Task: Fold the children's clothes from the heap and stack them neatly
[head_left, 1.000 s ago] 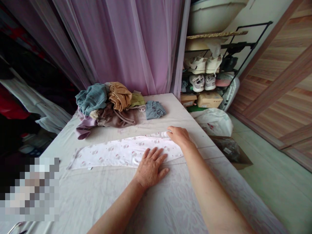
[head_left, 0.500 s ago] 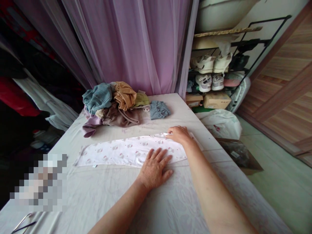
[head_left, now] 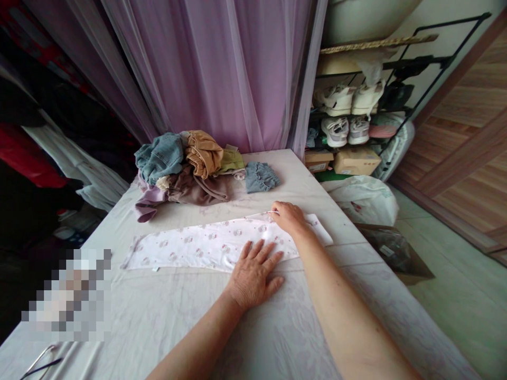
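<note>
A white garment [head_left: 209, 240] with a small printed pattern lies as a long strip across the bed-like surface [head_left: 166, 311]. A small tag shows at its near edge, toward the left end. My left hand [head_left: 253, 274] rests flat on the near side of the cloth, fingers spread. At the far edge, the fingers of my right hand [head_left: 289, 217] are pinched on the fabric. The garment's right end lies flat beyond that hand. Behind it sits a clothes pile [head_left: 194, 187] of denim, tan, brown, green and purple pieces, and beside the pile lies a folded blue-grey garment [head_left: 261, 178].
A purple curtain [head_left: 214, 74] hangs behind the surface. To the right are a rack with shoes [head_left: 336, 132], a white plastic bag [head_left: 364, 200] and an open cardboard box [head_left: 412, 264] on the floor. Glasses [head_left: 41, 361] lie at the near left corner. Clothes hang at left.
My right hand has shifted slightly left along the far edge, and more of the garment's right end shows. My left hand stays flat on the cloth. The view has tilted a little.
</note>
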Motion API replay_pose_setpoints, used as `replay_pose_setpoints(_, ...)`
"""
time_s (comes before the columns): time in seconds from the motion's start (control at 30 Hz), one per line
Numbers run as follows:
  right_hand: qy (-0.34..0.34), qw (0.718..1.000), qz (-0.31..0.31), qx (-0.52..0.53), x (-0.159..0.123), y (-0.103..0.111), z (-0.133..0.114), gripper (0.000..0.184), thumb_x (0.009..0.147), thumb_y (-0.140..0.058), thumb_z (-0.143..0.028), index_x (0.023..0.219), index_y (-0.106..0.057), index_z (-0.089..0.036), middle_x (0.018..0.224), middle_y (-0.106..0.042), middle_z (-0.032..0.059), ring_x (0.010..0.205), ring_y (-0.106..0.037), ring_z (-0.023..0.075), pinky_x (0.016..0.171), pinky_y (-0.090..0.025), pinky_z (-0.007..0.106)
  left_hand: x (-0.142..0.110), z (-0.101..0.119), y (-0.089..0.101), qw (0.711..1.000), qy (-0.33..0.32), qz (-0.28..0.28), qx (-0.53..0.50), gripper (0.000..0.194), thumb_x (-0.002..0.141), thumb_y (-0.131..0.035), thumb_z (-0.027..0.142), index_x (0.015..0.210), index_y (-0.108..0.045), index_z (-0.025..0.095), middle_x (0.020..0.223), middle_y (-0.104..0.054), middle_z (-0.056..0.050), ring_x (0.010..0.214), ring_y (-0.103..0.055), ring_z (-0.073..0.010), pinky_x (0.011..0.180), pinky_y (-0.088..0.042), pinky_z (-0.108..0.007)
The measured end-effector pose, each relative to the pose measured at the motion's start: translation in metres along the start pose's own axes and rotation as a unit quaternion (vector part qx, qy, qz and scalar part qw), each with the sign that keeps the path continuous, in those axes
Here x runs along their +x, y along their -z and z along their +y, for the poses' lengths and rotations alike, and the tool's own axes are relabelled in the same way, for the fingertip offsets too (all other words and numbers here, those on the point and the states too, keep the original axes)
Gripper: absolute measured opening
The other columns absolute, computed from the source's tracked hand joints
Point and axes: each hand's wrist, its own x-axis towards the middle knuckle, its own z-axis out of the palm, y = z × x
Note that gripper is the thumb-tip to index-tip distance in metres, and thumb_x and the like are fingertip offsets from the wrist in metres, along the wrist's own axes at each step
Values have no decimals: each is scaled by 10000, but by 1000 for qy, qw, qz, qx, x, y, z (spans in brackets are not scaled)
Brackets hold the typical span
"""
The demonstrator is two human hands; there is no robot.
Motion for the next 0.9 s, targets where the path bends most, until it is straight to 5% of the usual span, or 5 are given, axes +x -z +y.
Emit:
replay_pose_setpoints(0.2,23,998,-44,38,2,4,-8,276,868,-604,-397,1093,-666,-248,1087,-730,61,1024,-643,220,839,-428,297,0,2,3,1000,5,-19,-11,593,919,-455,553,1456,-414,307,1533,-412,-19,1454,-274,-311,1202,-151,-565)
replay_pose_setpoints(0.43,48,994,-96,36,18,4,-34,220,833,-623,-409,947,-743,-264,1018,-754,39,977,-670,214,809,-432,272,-1,0,-2,1000,1,-4,4,728,920,-425,575,1520,-285,187,1542,-388,-102,1462,-264,-279,1214,-150,-514)
replay_pose_setpoints(0.7,44,998,-4,40,17,-14,-38,200,902,-556,-338,911,-727,-234,1032,-745,52,1009,-648,199,848,-404,282,0,0,0,1000,6,-9,8,691,916,-411,593,1478,-377,193,1538,-396,-98,1455,-277,-287,1212,-163,-514)
replay_pose_setpoints(0.9,40,998,-47,34,16,-5,-36,214,894,-549,-344,940,-737,-251,1028,-750,47,984,-659,196,807,-414,270,1,1,3,1000,12,-17,-6,683,913,-428,579,1469,-393,184,1535,-399,-102,1450,-287,-288,1211,-160,-523)
